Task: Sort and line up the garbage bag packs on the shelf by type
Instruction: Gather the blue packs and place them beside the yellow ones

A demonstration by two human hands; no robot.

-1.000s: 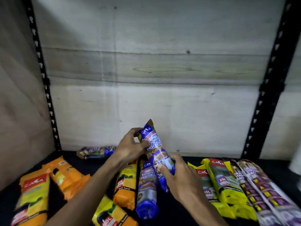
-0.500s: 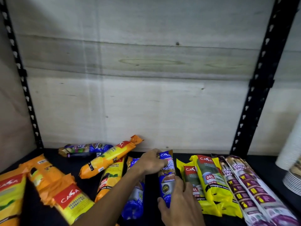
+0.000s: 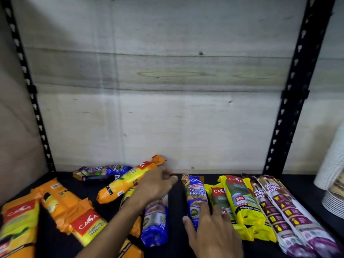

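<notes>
everything is placed from the blue pack that lies upright in the middle of the black shelf, its label reading "single handle".

far to its left, at the shelf's left edge, lies a yellow and orange pack. closer in, a loose heap of orange packs lies at odd angles, and a yellow pack with a red label points down and to the right. behind those, against the back wall, a dark blue pack lies sideways, and an orange pack slants across it towards the wall.

the left hand is just left of the blue pack, not touching it. its fingers are loosely curled and hold nothing, and it hovers over a second blue pack that lies parallel to the first, with a gap of bare shelf between them.

the right hand rests on the lower half of the blue pack. its fingers are spread flat on the wrapper, thumb on the left side, pressing and not clenched round it.

touching the blue pack's right side are two yellow and green packs, then two purple and white drawstring packs in a row. further right stands a stack of white plates.
</notes>
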